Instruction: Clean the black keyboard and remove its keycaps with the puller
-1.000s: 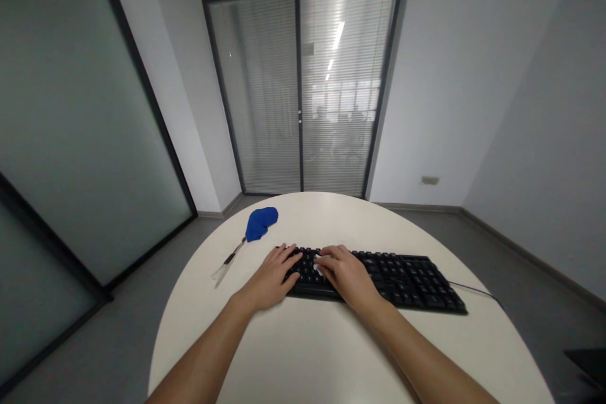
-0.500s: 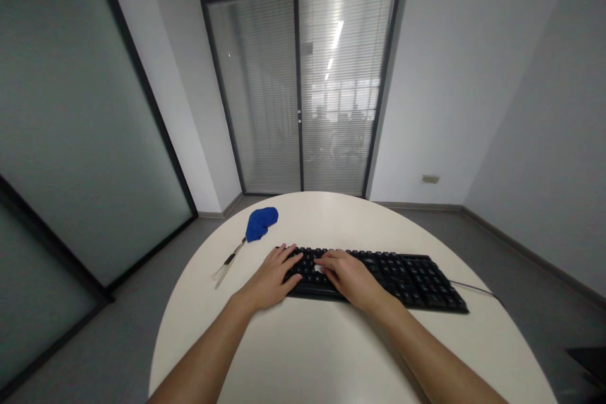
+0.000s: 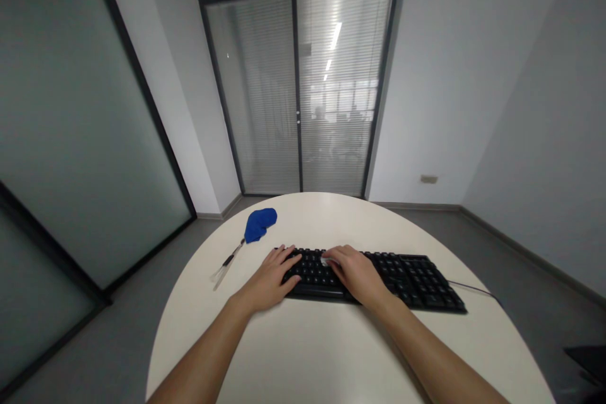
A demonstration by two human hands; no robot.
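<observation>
A black keyboard point(image 3: 416, 281) lies across a round white table point(image 3: 307, 347). My left hand point(image 3: 271, 276) rests flat on the keyboard's left end with its fingers spread over the keys. My right hand point(image 3: 356, 273) lies on the keys just right of it, fingers curled down. A small white piece point(image 3: 324, 261) shows under its fingertips, pressed against the keys. I cannot tell what the piece is.
A blue cloth head point(image 3: 260, 224) on a thin clear-and-black handle point(image 3: 226, 264) lies at the table's left edge. The keyboard's cable point(image 3: 476, 291) runs off to the right. Glass doors with blinds stand behind the table, and a frosted glass wall is at the left.
My right hand has slid a little to the right along the keys, carrying the white piece with it. My left hand has stayed on the keyboard's left end.
</observation>
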